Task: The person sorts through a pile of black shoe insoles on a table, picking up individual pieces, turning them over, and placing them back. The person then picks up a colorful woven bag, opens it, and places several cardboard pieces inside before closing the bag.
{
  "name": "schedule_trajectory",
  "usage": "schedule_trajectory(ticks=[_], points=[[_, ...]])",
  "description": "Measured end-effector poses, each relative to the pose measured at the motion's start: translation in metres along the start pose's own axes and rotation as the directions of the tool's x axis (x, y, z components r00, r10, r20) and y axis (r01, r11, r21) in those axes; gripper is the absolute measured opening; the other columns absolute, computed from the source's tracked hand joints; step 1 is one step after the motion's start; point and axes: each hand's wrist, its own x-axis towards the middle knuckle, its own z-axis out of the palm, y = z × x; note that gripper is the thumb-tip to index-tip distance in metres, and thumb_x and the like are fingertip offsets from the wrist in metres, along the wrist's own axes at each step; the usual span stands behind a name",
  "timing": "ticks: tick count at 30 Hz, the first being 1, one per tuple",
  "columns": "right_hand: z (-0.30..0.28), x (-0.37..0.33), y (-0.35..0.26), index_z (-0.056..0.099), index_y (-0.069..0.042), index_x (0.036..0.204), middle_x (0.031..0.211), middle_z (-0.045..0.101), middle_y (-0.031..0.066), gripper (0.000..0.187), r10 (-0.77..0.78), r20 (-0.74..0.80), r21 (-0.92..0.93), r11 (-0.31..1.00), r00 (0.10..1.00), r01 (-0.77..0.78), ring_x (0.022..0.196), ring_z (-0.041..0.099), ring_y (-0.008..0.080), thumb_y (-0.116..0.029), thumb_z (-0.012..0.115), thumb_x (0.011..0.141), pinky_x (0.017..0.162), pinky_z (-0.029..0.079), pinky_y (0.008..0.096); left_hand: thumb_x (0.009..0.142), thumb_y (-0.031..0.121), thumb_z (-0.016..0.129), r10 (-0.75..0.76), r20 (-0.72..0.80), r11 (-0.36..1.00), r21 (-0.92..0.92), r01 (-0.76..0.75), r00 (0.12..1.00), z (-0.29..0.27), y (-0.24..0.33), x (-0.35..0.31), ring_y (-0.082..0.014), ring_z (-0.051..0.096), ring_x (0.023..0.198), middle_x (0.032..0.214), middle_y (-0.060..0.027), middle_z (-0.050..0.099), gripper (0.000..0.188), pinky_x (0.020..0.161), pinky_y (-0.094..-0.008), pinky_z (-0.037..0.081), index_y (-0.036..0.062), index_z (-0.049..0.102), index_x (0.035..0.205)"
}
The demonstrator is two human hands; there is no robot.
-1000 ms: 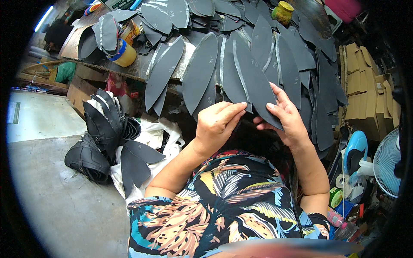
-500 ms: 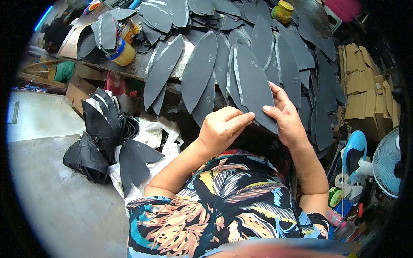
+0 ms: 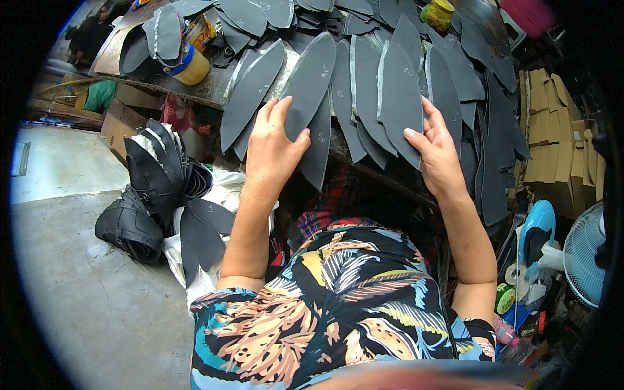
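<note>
Dark grey leaf-shaped sheet pieces, with pale strips along some edges, lie overlapping on the table. My right hand (image 3: 441,153) pinches the right edge of one such piece (image 3: 398,97), thumb on top, its tip hanging toward me. My left hand (image 3: 276,143) has its fingers apart at the lower left edge of another leaf-shaped piece (image 3: 311,81); whether it touches is unclear. Left of it lies a further leaf-shaped piece (image 3: 253,94), and between the hands hang more leaf-shaped pieces (image 3: 374,97).
A blue-rimmed jar (image 3: 191,68) stands at the table's left edge, a yellow jar (image 3: 437,15) farther back. Black stacked shaped parts (image 3: 130,224) sit at left beside a white bag (image 3: 227,188). A fan (image 3: 585,250) and folded cardboard (image 3: 552,136) are at right.
My left hand has left the piece at my right hand, moved left and up, and spread its fingers. The right hand keeps its piece, now lying slightly farther away.
</note>
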Motion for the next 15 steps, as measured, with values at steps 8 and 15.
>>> schedule_trajectory(ticks=[8,15], points=[[-0.004,0.008,-0.002,0.015,0.004,0.156,0.146,0.042,0.0250,0.077,0.022,0.086,-0.132,0.991,0.996,-0.010,0.130,0.049,0.0236,0.001,0.059,0.092,0.109,0.040,0.0331,0.091,0.021,0.065,-0.191,-0.057,0.945,-0.282,0.168,0.980,-0.005,0.001,0.011,-0.0289,0.059,0.082,0.101,-0.0190,0.061,0.040,0.078,-0.0362,0.050,-0.0044,0.060,0.122],[-0.007,0.013,-0.007,0.024,0.000,0.155,0.118,0.050,0.0137,0.076,-0.047,0.130,-0.514,0.851,0.990,0.108,0.100,0.051,0.0147,-0.006,0.065,0.091,0.090,0.044,0.0255,0.092,0.023,0.063,-0.049,-0.145,0.999,-0.018,0.047,0.988,-0.005,-0.003,0.012,-0.0368,0.062,0.099,0.113,-0.0219,0.061,0.040,0.088,-0.0423,0.051,-0.0056,0.060,0.121]])
